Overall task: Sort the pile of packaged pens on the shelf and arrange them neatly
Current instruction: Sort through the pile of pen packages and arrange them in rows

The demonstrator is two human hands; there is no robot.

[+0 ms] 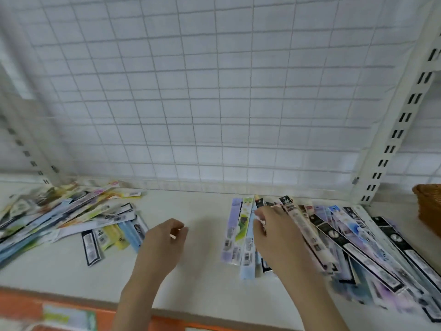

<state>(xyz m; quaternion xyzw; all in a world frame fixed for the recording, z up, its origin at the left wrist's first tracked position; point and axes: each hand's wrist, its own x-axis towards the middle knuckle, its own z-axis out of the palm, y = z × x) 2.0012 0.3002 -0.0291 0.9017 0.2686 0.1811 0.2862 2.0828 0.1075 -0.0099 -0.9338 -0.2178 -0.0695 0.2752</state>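
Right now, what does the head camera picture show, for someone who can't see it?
A person's right hand touches a neat row of packaged pens on a white shelf. The left hand hovers, holding nothing, beside a messy pile.

two heaps of packaged pens [66,218], one wicker basket [429,206], two hands [164,242].

White shelf [202,278] — messy pen-pack pile [59,218] left, fanned pen-pack row [334,237] right.
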